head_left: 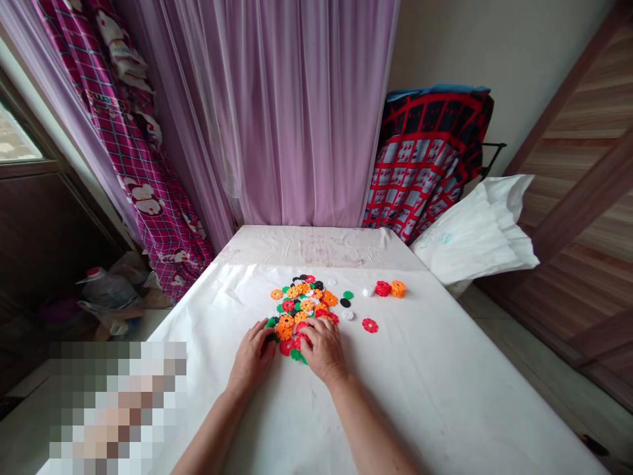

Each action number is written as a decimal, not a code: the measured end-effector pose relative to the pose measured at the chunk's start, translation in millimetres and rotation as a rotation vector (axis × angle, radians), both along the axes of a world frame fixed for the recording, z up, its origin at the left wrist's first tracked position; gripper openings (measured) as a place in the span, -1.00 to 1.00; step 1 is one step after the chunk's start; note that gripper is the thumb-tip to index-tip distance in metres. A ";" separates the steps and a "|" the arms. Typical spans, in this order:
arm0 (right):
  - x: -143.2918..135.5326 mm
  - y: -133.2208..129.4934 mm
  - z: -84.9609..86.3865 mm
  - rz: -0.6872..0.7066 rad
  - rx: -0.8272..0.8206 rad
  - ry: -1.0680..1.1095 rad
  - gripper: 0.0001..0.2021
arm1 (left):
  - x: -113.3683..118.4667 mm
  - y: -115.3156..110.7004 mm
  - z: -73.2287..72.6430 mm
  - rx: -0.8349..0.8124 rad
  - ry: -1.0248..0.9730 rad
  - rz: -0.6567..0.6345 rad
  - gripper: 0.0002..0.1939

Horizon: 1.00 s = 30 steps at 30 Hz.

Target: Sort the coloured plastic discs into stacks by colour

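A heap of flat, notched, flower-shaped plastic discs (307, 305) in orange, red, green, black and white lies on the table in front of me. My left hand (253, 351) rests at the heap's near left edge, fingers loosely stretched and touching green discs (270, 322). Over the near right part of the heap lies my right hand (324, 348), its fingers apart and bent down onto red and orange discs. Its fingertips partly cover the pieces beneath. A green disc (295, 355) shows between the two hands.
Right of the heap stand a red stack (382, 288) and an orange stack (398, 289), beside white discs (368, 291). A loose red disc (370, 325) lies nearer. A white sack (477, 231) leans at the white-covered table's (445, 396) right edge. Purple curtains (301, 112) hang behind.
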State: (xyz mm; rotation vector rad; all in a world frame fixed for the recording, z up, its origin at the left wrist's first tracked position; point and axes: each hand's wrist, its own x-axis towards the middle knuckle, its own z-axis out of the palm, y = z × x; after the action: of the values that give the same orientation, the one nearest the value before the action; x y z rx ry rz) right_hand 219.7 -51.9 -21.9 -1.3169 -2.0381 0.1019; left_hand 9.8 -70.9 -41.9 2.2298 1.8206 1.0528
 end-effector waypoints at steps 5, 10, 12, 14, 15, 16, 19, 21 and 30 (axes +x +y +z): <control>5.6 -0.2 -8.6 -0.058 0.056 0.068 -0.74 | -3.2 18.3 0.2 -0.030 -0.150 0.116 -0.70; -7.8 16.4 11.8 0.045 -0.029 0.031 -0.77 | -6.6 33.5 6.9 -0.063 -0.432 0.249 -0.67; -15.6 25.6 23.1 0.078 -0.112 -0.037 -0.73 | -8.5 36.0 7.4 -0.074 -0.458 0.262 -0.64; -22.1 33.2 32.0 0.102 -0.190 -0.118 -0.70 | -9.6 36.1 7.9 -0.097 -0.481 0.262 -0.61; -24.6 36.0 35.1 0.109 -0.223 -0.155 -0.70 | -9.6 35.5 8.4 -0.109 -0.499 0.260 -0.60; -26.7 38.1 37.3 0.112 -0.249 -0.186 -0.71 | -9.4 34.7 9.4 -0.120 -0.517 0.257 -0.59; -30.5 40.1 39.1 0.093 -0.298 -0.226 -0.72 | -7.7 32.4 14.0 -0.138 -0.561 0.247 -0.59; -32.1 39.5 37.5 0.071 -0.314 -0.215 -0.71 | -6.4 31.6 17.3 -0.151 -0.575 0.242 -0.58; -35.7 38.0 29.0 0.041 -0.314 -0.061 -0.71 | -6.7 33.0 16.7 -0.148 -0.571 0.229 -0.61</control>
State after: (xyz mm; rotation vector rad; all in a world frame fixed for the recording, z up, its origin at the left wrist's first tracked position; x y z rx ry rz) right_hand 184.0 -13.9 7.1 -1.4810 -2.1653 0.4204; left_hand 3.1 -37.8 -25.2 1.4536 1.8291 1.3614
